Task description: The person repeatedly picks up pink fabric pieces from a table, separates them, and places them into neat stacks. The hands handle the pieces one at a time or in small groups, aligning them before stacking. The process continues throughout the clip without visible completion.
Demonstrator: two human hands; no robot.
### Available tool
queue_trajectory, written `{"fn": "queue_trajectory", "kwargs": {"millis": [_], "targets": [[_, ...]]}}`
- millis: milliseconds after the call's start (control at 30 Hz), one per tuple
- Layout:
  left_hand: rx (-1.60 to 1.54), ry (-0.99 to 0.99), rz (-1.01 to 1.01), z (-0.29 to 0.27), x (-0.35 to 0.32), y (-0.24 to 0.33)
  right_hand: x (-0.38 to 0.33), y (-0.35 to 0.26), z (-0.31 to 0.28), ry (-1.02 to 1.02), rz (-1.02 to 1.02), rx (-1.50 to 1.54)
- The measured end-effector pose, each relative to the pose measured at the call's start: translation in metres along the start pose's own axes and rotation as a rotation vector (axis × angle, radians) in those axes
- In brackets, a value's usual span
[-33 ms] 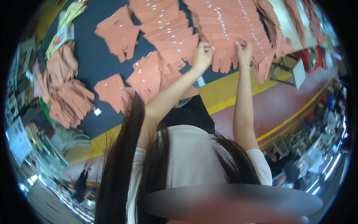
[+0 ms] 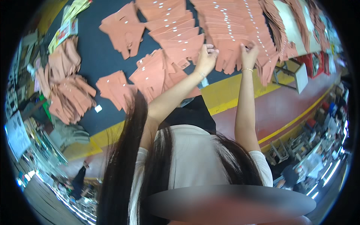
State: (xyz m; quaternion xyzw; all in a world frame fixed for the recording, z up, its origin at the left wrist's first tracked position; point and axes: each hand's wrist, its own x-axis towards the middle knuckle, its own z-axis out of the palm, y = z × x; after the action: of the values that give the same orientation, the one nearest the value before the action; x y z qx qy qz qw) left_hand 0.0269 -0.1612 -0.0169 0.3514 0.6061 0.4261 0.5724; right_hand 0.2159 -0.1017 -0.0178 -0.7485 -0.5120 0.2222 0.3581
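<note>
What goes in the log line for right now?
left hand: fingers curled, grip unclear; right hand: fingers curled, grip unclear; between hands: white-dotted orange pieces; underneath: dark tabletop

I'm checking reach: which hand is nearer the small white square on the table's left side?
Left. The left hand is above and right of the white square; the right hand is even farther right.

Dark table (image 2: 89, 52) under orange glove-shaped pieces (image 2: 221, 32)
</note>
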Motion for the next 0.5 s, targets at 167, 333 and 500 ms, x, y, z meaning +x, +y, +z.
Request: {"fn": "queue_trajectory", "kwargs": {"millis": [167,333,500], "targets": [[-0.225,-0.049,-0.101,-0.058,-0.083,-0.016,-0.033,-0.051,0.01,0.24,-0.274,-0.192],[-0.263,-0.117,-0.187,-0.16,-0.154,-0.041,-0.092,-0.099,0.054,-0.239,-0.366,0.052],[-0.163,0.145,-0.268,-0.254,-0.184,-0.052,-0.174,-0.139,0.099,-0.484,-0.674,-0.155]]}}
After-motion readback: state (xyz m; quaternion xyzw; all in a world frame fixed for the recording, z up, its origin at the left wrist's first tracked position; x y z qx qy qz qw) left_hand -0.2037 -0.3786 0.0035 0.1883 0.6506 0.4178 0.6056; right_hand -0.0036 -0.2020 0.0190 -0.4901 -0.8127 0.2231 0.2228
